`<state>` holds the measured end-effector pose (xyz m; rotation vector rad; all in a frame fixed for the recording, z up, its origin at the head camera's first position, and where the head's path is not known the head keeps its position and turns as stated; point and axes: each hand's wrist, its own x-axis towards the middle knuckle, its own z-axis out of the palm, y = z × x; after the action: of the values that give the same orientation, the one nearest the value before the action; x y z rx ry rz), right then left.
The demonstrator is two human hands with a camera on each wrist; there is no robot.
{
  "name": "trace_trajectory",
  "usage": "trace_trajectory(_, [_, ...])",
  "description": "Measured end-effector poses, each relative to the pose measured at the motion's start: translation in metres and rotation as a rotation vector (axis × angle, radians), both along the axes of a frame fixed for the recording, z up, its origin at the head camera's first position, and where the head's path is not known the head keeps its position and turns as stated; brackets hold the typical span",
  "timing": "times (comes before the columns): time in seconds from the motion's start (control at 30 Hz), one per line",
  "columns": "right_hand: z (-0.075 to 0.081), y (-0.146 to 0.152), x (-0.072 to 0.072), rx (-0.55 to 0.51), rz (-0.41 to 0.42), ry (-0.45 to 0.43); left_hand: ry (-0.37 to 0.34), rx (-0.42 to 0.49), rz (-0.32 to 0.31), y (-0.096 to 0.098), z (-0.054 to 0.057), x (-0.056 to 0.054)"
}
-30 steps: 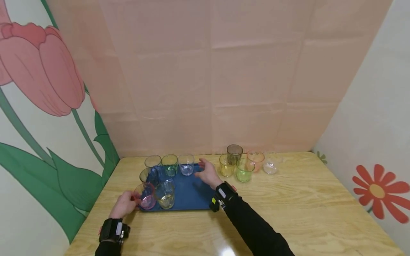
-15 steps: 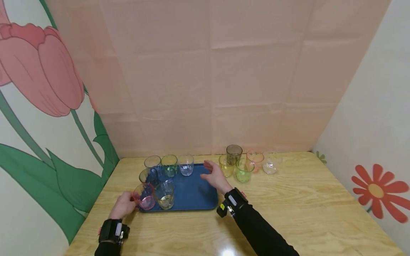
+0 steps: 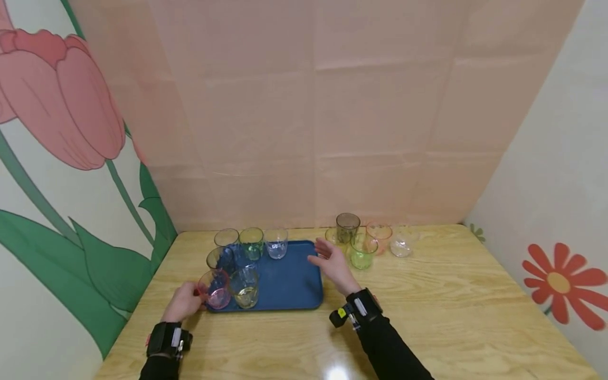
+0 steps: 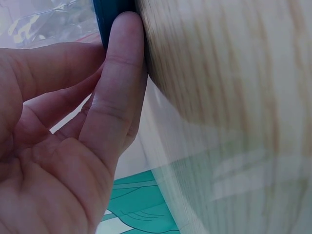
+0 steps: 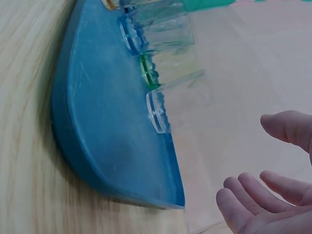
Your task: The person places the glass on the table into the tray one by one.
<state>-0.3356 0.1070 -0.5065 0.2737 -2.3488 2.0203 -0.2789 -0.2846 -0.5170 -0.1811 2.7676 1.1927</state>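
Observation:
A blue tray (image 3: 290, 285) lies on the table with several glasses on its left part and back edge. At its front left corner my left hand (image 3: 182, 302) pinches the tray's edge, close to a pink glass (image 3: 218, 295). In the left wrist view the left fingers (image 4: 122, 83) press against the blue rim. Beside the pink glass stands a yellowish glass (image 3: 245, 296). My right hand (image 3: 334, 264) hovers near the tray's right edge, fingers spread and holding nothing. Past it, a yellow glass (image 3: 331, 236) is partly hidden by the fingers.
Right of the tray stand a dark grey glass (image 3: 348, 227), a green glass (image 3: 362, 256), an orange glass (image 3: 378, 232) and a clear glass (image 3: 401, 245). Along the tray's back edge are a green-tinted glass (image 3: 252, 244) and another clear glass (image 3: 277, 244). A pinkish sheet (image 3: 313, 132) hangs behind the table.
My right hand has moved right, from over the tray's back right part to just beyond its right edge, now covering the yellow glass. My left hand has stayed in place.

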Motion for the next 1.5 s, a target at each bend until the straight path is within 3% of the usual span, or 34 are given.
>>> trace_trajectory(0.2, [0.006, 0.008, 0.006, -0.056, -0.007, -0.008, 0.018, -0.001, -0.004, 0.000, -0.002, 0.001])
trace_trajectory(0.37, [0.005, 0.013, 0.006, -0.083, -0.069, 0.039, 0.046, -0.008, -0.008, 0.003, 0.000, 0.005])
trace_trajectory(0.67, [-0.006, 0.025, 0.001, -0.015, -0.182, 0.159, 0.043, -0.002, 0.004, 0.002, 0.002, 0.006])
trace_trajectory(0.8, [-0.008, 0.030, 0.000, 0.023, -0.299, 0.275, 0.029, 0.000, 0.005, 0.001, 0.004, 0.005])
trace_trajectory(0.97, [-0.011, 0.041, -0.001, 0.166, -0.521, 0.444, 0.030, -0.003, 0.013, 0.001, 0.003, 0.006])
trace_trajectory(1.07, [-0.012, 0.051, -0.003, 0.247, -0.634, 0.491, 0.034, -0.002, 0.017, 0.001, 0.003, 0.006])
trace_trajectory(1.23, [-0.018, 0.068, -0.008, 0.309, -0.716, 0.383, 0.022, -0.004, 0.016, 0.001, 0.002, 0.006])
trace_trajectory(1.4, [-0.023, 0.079, -0.010, 0.331, -0.684, 0.206, 0.022, -0.002, 0.020, 0.001, 0.002, 0.004])
trace_trajectory(1.5, [-0.026, 0.081, -0.011, 0.331, -0.652, 0.147, 0.028, 0.002, 0.013, 0.000, 0.002, 0.004])
